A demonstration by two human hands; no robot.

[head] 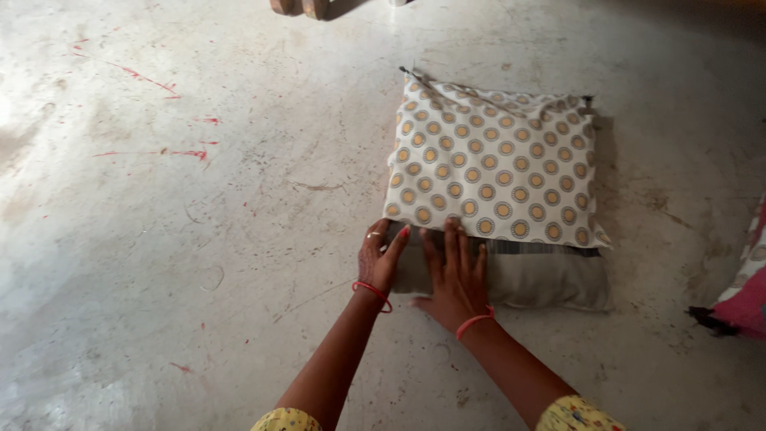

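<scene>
At the near edge of the pillow (511,275), your right hand (456,275) lies flat with its fingers spread, palm down on the bare grey fabric that sticks out from under the patterned cover (495,164). Its fingertips reach up to the cover's lower hem and touch it. Your left hand (381,257) sits just beside it, at the pillow's near-left corner, fingers together and slightly curled against the corner where the cover's edge meets the grey fabric; you cannot tell from here whether it pinches the hem or only presses on it. A ring shows on one finger, and a red thread band circles each wrist.

The pillow lies flat on the concrete floor (199,263), most of it inside the cream cover printed with rows of yellow-and-grey rings. Only the strip nearest you is uncovered. At the pillow's far edge, a dark zip or seam line runs along the cover's top.

Left of the pillow, the floor carries red paint streaks (171,152) and scuffs. Right of the pillow, at the frame's edge, lies a pink and patterned piece of cloth (746,295). Beyond the pillow's far-left side, two wooden legs (303,8) touch the floor.
</scene>
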